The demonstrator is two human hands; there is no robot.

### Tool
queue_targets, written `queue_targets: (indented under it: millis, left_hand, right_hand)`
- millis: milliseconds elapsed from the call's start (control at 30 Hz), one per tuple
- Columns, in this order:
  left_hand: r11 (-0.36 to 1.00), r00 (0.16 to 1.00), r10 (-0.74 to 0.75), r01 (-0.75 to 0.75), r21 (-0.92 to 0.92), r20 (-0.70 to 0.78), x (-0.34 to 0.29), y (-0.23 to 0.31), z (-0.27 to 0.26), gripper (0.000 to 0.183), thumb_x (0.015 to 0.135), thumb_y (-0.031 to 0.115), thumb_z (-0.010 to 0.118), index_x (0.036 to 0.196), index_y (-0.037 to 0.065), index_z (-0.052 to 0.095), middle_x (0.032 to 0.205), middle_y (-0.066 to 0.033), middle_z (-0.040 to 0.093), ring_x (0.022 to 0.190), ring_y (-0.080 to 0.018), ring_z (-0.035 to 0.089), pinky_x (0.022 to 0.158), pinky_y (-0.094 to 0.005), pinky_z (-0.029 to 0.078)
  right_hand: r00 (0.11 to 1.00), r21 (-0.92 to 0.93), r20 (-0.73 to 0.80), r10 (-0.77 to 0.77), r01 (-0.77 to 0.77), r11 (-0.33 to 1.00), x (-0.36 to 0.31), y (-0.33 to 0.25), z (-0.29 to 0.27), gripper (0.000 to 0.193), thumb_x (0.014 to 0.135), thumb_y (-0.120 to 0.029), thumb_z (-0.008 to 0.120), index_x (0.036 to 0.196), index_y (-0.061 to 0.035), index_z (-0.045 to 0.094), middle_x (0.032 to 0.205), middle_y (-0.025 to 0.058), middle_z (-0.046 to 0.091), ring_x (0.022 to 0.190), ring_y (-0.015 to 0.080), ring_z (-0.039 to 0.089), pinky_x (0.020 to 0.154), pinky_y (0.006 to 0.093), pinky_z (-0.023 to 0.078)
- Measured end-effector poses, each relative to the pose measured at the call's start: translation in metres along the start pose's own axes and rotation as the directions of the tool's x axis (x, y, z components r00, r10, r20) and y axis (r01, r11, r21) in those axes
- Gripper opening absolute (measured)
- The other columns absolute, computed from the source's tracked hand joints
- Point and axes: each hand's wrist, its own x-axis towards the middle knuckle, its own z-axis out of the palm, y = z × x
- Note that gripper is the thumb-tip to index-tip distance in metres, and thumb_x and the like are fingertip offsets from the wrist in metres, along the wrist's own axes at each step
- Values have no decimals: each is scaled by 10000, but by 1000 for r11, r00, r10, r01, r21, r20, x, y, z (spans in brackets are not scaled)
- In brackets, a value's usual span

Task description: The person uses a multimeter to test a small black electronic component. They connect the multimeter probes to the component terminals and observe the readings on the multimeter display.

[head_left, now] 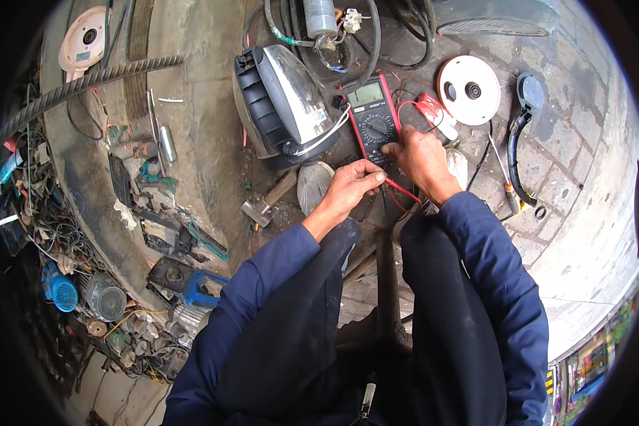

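Observation:
A red-and-black multimeter (pixel 373 117) with a dial and a grey screen lies on the ground before me. My right hand (pixel 424 165) is at its lower right side, thumb on its face and fingers closed along the edge, partly hidden. Between the fingertips of my left hand (pixel 349 187) is a red test probe (pixel 402 190), pinched near one end, its lead running under my right wrist. An electric kettle (pixel 291 96) of shiny metal with a black handle lies on its side, left of the meter. Right of the meter sits a round white kettle base (pixel 468 91).
A hammer (pixel 268 199) lies below the kettle. Farther right are a screwdriver (pixel 510 186) and a black handle with a grey lid (pixel 525 128). Thick cables (pixel 376 42) coil at the far side. A ribbed steel bar (pixel 92 82) and piled motors and scrap (pixel 106 298) fill the left.

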Motion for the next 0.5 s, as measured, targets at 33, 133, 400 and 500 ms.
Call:
queue_targets:
  millis: [33, 133, 400, 500]
  left_hand:
    - [1000, 1000, 18, -18, -1, 17, 0, 0, 0, 160, 1002, 201, 746, 1082, 69, 702, 951, 2, 719, 855, -87, 647, 792, -262, 525]
    - [999, 998, 34, -33, -2, 48, -2, 2, 0, 169, 1000, 208, 750, 1076, 65, 702, 947, -1, 717, 849, -92, 648, 789, -266, 527]
    - [1000, 999, 9, -9, 2, 43, -7, 5, -1, 139, 1001, 192, 745, 1055, 70, 707, 959, -3, 727, 855, -94, 655, 790, -269, 532]
    - [999, 999, 19, -17, -29, 44, -6, 4, -2, 131, 1001, 185, 743, 1060, 73, 709, 968, -5, 734, 857, -92, 656, 793, -269, 533]
  right_hand:
    - [999, -17, -5, -45, 45, 999, 0, 2, -1, 457, 868, -412, 820, 926, 7, 646, 817, 290, 705, 837, 489, 709, 725, 544, 565]
    - [994, -38, -1, -113, 113, 993, 5, 5, -3, 449, 859, -409, 827, 897, -8, 629, 799, 271, 703, 819, 472, 714, 706, 532, 567]
    - [992, 150, 98, -75, 60, 987, 4, 14, -9, 357, 883, -317, 803, 977, 2, 675, 880, 274, 726, 881, 471, 719, 779, 538, 572]
    - [993, 110, 96, -63, 52, 993, 3, 15, -9, 327, 892, -287, 791, 977, 6, 672, 881, 279, 725, 887, 475, 717, 784, 543, 567]
